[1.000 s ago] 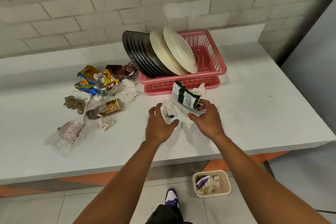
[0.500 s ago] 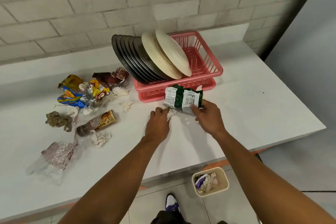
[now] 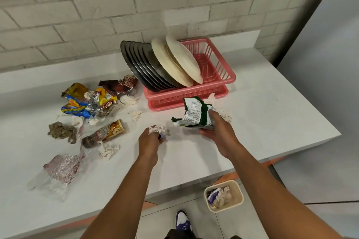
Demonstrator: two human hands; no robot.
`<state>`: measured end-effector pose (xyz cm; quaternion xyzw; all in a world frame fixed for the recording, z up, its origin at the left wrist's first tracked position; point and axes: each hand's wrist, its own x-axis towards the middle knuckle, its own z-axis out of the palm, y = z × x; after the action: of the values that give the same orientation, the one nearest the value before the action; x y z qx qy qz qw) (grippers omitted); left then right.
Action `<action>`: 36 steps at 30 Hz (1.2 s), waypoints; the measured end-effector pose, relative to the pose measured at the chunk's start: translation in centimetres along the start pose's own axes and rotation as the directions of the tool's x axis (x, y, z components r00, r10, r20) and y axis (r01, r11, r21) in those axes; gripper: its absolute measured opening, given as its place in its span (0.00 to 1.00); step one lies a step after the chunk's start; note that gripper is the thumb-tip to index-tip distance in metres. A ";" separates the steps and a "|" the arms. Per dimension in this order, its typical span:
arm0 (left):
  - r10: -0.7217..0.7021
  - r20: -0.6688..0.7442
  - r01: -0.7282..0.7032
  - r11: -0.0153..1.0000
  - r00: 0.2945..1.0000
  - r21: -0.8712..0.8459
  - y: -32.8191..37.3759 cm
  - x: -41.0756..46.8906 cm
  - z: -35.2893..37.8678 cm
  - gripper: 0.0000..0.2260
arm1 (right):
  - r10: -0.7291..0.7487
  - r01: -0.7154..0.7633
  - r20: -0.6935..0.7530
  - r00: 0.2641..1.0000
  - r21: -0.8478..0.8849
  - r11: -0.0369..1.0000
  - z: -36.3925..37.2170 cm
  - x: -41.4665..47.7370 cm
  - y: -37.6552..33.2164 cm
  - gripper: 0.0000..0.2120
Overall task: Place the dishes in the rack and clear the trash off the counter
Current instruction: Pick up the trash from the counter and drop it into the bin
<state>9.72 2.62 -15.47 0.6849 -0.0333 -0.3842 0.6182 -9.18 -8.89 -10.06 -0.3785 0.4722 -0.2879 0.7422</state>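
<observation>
My right hand (image 3: pixel 217 132) grips a crumpled green-and-white snack wrapper (image 3: pixel 194 112), lifted just above the white counter (image 3: pixel 272 106). To its left, my left hand (image 3: pixel 150 142) is curled round a crumpled white tissue (image 3: pixel 157 129) on the counter. Behind both hands stands the pink dish rack (image 3: pixel 217 75), holding several dark plates (image 3: pixel 139 64) and two cream plates (image 3: pixel 180 62) leaning on edge. More white tissue (image 3: pixel 223 111) lies behind the wrapper.
A heap of wrappers (image 3: pixel 91 101), a brown paper wad (image 3: pixel 62 132), a gold-brown packet (image 3: pixel 105 134), tissue scraps (image 3: pixel 108 151) and a clear bag (image 3: pixel 58 170) cover the counter's left. A beige bin (image 3: pixel 240 196) with trash stands on the floor beside my shoe (image 3: pixel 182 219).
My right hand took hold of the green wrapper and raised it off the counter. My left hand closed on the tissue. The camera tilted and shifted right.
</observation>
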 end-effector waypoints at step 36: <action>0.398 0.776 -0.848 0.009 0.489 0.530 -10.8 -23.3 14.2 0.28 | 0.051 -0.046 -0.006 0.999 0.315 0.948 -15.5 -13.5 4.9 0.22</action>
<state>-19.37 5.59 -12.77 0.6982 -0.6723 -0.1032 0.2234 -28.36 -0.08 -11.81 -0.2415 0.4349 -0.3438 0.7965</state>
